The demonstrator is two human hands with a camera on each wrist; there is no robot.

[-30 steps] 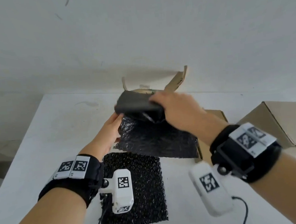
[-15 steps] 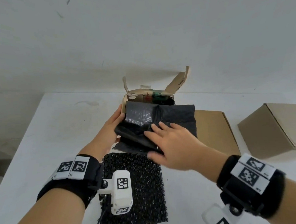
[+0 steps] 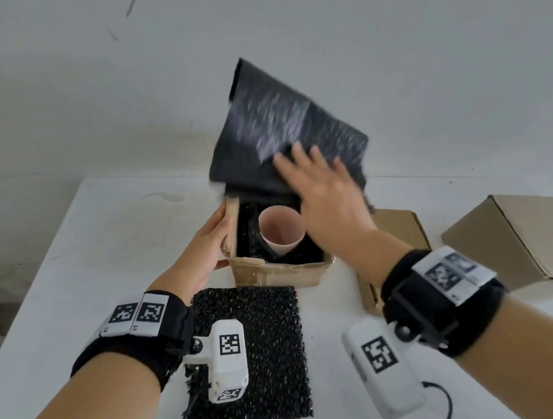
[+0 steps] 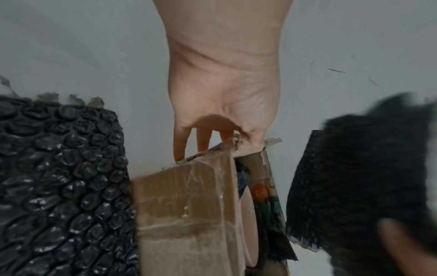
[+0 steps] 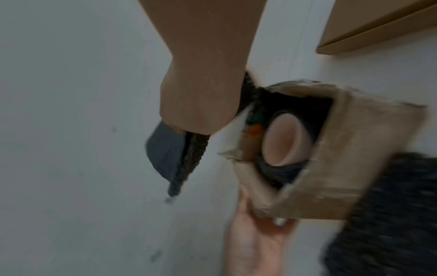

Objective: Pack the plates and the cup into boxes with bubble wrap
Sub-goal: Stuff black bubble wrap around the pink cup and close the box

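A pink cup (image 3: 281,230) stands tilted inside an open cardboard box (image 3: 279,269) lined with black bubble wrap. My left hand (image 3: 212,245) grips the box's left wall, thumb over the torn edge and fingers down the outside (image 4: 184,142). My right hand (image 3: 319,187) holds a black bubble wrap sheet (image 3: 290,134) lifted above the box's far side, blurred by motion. The right wrist view shows the cup (image 5: 283,138) in the box (image 5: 343,149) and the sheet (image 5: 165,155) hanging under my right hand (image 5: 196,104).
A second black bubble wrap sheet (image 3: 254,350) lies flat on the white table (image 3: 109,252) just in front of the box. A flat cardboard box (image 3: 396,234) lies to the right, and a closed one (image 3: 513,237) further right. A wall stands behind.
The black sheet lay folded over the box half a second ago. My right hand has swung it up and away, uncovering the cup. My left hand stays at the box's left side.
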